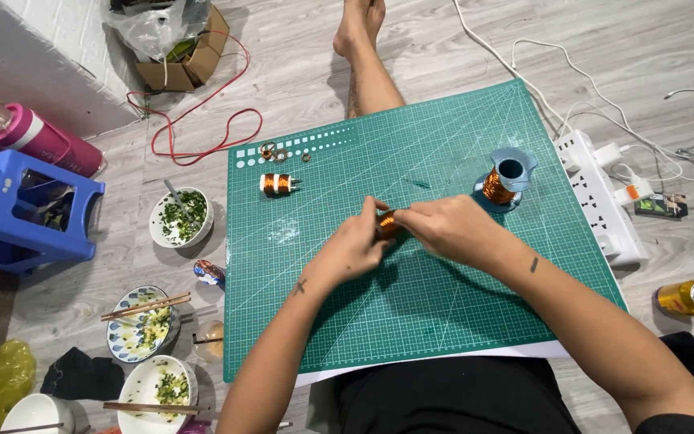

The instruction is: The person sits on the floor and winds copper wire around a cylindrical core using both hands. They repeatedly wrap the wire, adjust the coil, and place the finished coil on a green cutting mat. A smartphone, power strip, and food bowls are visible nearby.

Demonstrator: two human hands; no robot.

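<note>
**Small copper coil held between both hands over the green cutting mat**

Seated on the wooden floor (443,48), with a green cutting mat (443,313) laid across the lap. Both hands brought together near the middle of the mat. Left hand (353,245) curled around a small copper-wire coil (387,223), fingers closed on its left end. Right hand (450,227) closed over the coil's right side, fingers narrow and pinching at the winding. Coil held just above the mat surface, largely covered by the two hands; only a short orange stretch visible between them.

Toward the mat's far left corner: a second wound coil (277,184) lying on its side, with a few small metal rings (273,151) just beyond it near the far edge. Near the mat's right edge: a spool of copper wire (498,186) standing upright on a blue flanged bobbin, well apart from the hands.

On the floor right of the mat: a white power strip (596,201) with plugs and white cables, and a yellow drink can (690,297) lying on its side. Left of the mat: bowls with chopped greens (180,219), chopsticks (144,306) across a patterned bowl, a blue plastic stool (26,209), a red cable (202,133) and a cardboard box (186,60).
</note>
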